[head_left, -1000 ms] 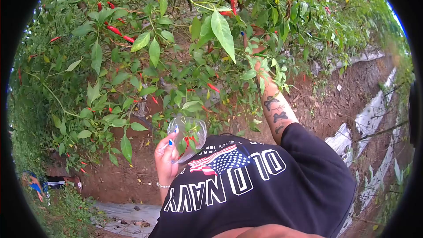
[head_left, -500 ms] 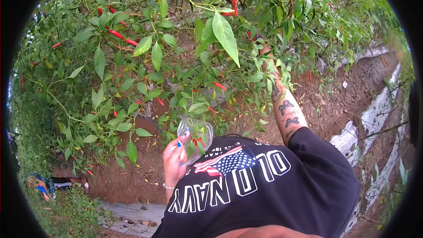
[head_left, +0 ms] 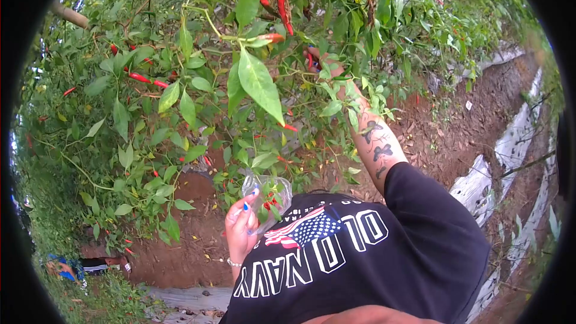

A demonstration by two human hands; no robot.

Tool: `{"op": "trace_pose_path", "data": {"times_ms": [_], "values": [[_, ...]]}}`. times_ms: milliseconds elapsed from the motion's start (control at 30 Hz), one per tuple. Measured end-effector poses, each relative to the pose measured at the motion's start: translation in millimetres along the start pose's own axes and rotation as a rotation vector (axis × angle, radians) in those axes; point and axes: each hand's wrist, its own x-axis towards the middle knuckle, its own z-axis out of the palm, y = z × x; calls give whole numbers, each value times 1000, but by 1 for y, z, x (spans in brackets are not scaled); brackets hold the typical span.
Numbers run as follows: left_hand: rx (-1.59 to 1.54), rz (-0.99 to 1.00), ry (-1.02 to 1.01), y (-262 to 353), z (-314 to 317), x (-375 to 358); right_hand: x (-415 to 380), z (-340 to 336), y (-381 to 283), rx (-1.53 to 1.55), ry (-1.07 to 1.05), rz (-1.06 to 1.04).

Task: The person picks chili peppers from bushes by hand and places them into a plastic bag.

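My left hand, with blue nails and a beaded bracelet, pinches a clear plastic bag in front of my shirt. Several small red chili peppers show in the bag. My right arm stretches forward into the chili plant. At its end, my right hand is partly covered by leaves, its fingers closed around a red chili pepper. Above it, another red chili pepper hangs beside withered brown plant matter. A large green leaf hangs close to the camera, left of my right forearm.
Chili plants with red fruit fill the left and far side. Brown soil lies to the right, bordered by silvery plastic sheeting. At the lower left is another person, partly behind foliage. A branch stands at upper left.
My right hand has come left from behind the leaves, and red now shows at its fingers. The view has shifted, moving near foliage leftward. My left hand still holds the bag.
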Motion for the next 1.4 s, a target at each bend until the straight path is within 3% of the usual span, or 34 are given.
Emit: {"op": "trace_pose_path", "data": {"times_ms": [33,67,133,167,233,267,333,367,467,500,533,600,633,667,733,767,800,867,900,933,1000,1033,1067,1133,1167,1267,1300,1333,1400], "values": [[10,3,14,-1,-1,0,24,-21,12,149,-241,29],[16,7,31,-2,-1,-1,25,-13,19,322,-227,67],[17,7,55,-2,-1,-2,29,-11,22,505,-456,332],[21,19,43,-2,1,-1,26,-10,23,497,-469,334],[24,31,35,-2,2,-3,4,9,23,699,-248,250],[35,21,40,-1,3,-4,0,10,26,696,-252,250],[44,13,34,-1,4,-3,-5,12,28,-35,12,-289],[49,13,38,-2,5,-2,-10,8,27,-38,10,-298],[58,6,29,-3,3,-1,-28,-4,20,-479,-43,-421],[44,-1,21,-3,2,0,-33,-6,25,-3,-211,-428],[30,-8,14,-3,2,2,-41,-10,27,-5,-215,-433],[32,-12,8,-4,6,8,-63,4,18,-31,200,-334],[34,-22,7,-4,8,10,-66,8,10,-202,24,-393],[31,-17,5,-4,10,12,-70,15,7,-205,19,-394],[38,-23,-21,-3,15,17,-104,66,-8,-470,310,-250],[36,-25,-24,-2,17,19,-94,31,10,-278,168,-263],[50,-30,-49,-1,20,22,-83,10,24,-279,176,-266],[68,-57,-83,-1,24,26,-63,-42,55,-687,232,-829],[97,-69,-104,-1,27,30,-17,-104,67,-158,-397,-705],[125,-80,-125,0,30,32,-26,-108,59,-162,-380,-712],[156,-97,-139,-1,36,37,-60,-90,38,348,-85,-255],[163,-132,-149,-1,38,40,-87,-60,35,-544,117,-534],[169,-166,-161,0,40,44,-91,-57,43,-547,136,-544],[219,-189,-185,-2,47,55,-100,-56,51,-417,-109,-344],[177,-193,-216,-6,48,64,-113,-59,51,-420,-93,-354],[158,-199,-223,-18,59,91,-177,0,39,417,-655,-91],[154,-213,-229,-23,59,102,-150,-74,85,606,-440,-3],[149,-225,-237,-26,61,110,-182,-23,62,1070,-688,266],[182,-200,-183,-34,78,119,-185,-29,81,1128,-665,308]]}}
